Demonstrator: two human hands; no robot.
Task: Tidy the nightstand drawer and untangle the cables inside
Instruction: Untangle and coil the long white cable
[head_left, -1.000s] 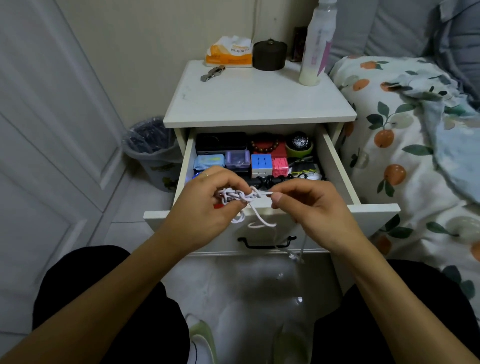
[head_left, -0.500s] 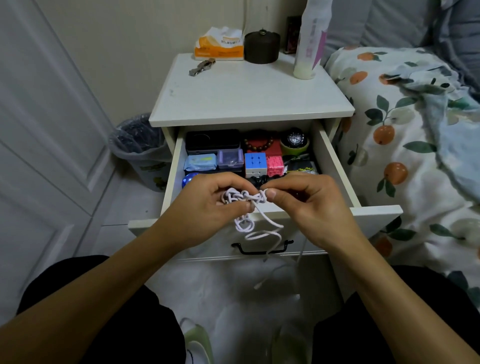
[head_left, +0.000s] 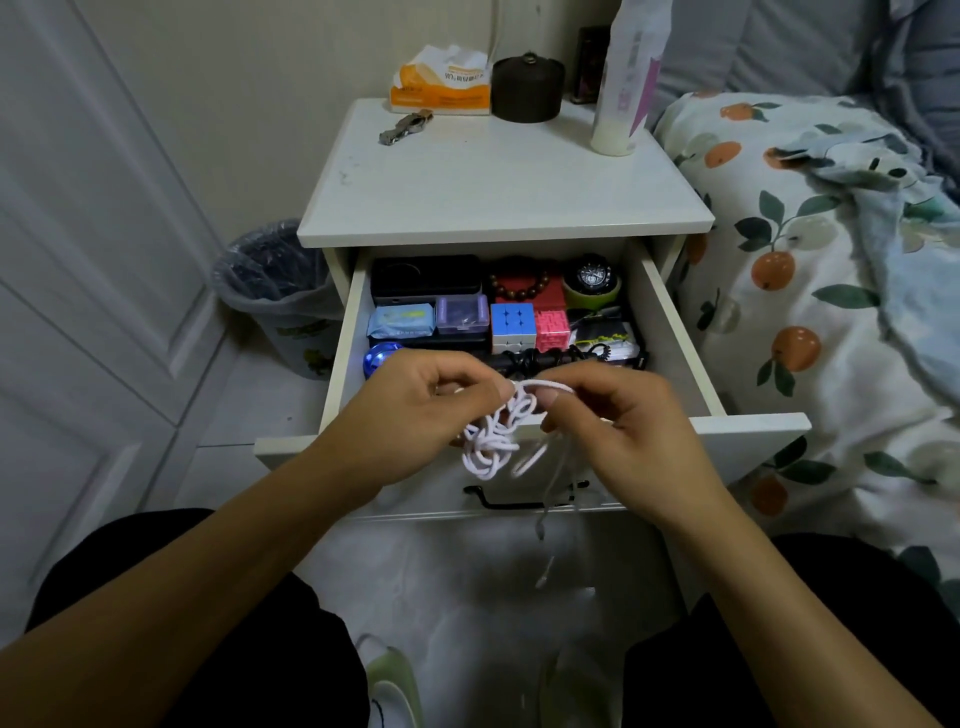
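Observation:
A tangled white cable (head_left: 493, 441) hangs in front of the open nightstand drawer (head_left: 670, 322). My left hand (head_left: 405, 415) grips the tangle from the left. My right hand (head_left: 618, 415) pinches a loop of it at the top right. Loose ends of the cable dangle down past the drawer's black handle (head_left: 519, 501). A black cable (head_left: 561, 358) lies in the drawer just behind my hands. Further back sit a black case (head_left: 426, 278), a cube puzzle (head_left: 511, 325), a pink cube (head_left: 551, 328), a bead bracelet (head_left: 522, 286) and a watch (head_left: 592, 278).
On the nightstand top (head_left: 498, 182) stand a tissue pack (head_left: 441, 85), a dark round tin (head_left: 527, 88), a white bottle (head_left: 623, 78) and a small metal object (head_left: 405, 127). A lined bin (head_left: 275, 291) stands left of it. A bed with a patterned quilt (head_left: 831, 260) is at the right.
The tangle has loosened and dropped lower between my hands. My right hand has moved slightly right, drawing a loop out. The view has shifted a little.

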